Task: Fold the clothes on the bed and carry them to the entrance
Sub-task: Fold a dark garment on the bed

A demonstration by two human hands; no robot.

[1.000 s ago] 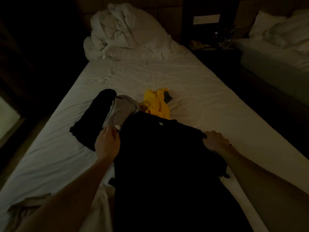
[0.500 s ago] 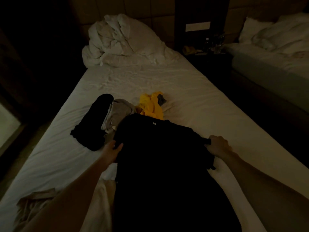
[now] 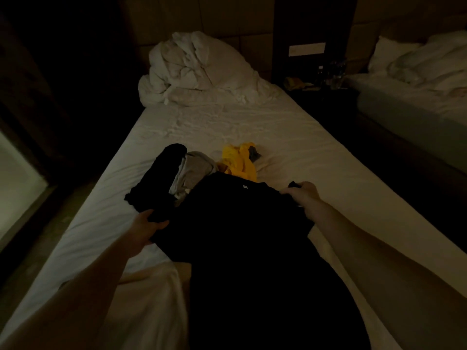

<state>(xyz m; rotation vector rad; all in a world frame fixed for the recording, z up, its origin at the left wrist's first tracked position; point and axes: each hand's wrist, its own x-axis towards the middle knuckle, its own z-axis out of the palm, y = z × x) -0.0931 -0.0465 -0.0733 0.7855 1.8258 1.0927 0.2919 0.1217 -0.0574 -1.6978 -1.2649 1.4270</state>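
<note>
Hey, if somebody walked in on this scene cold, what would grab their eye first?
Probably the yellow garment, the only bright colour, crumpled mid-bed on the white sheet. Next, the big black shirt spread in the foreground, with the left hand and right hand gripping its two sides. A heaped white duvet sits at the head of the bed.

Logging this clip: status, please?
Left hand and right hand each gripping the black shirt, spread flat on the bed. Not yet folded. Grey garment touching its collar edge.
</note>
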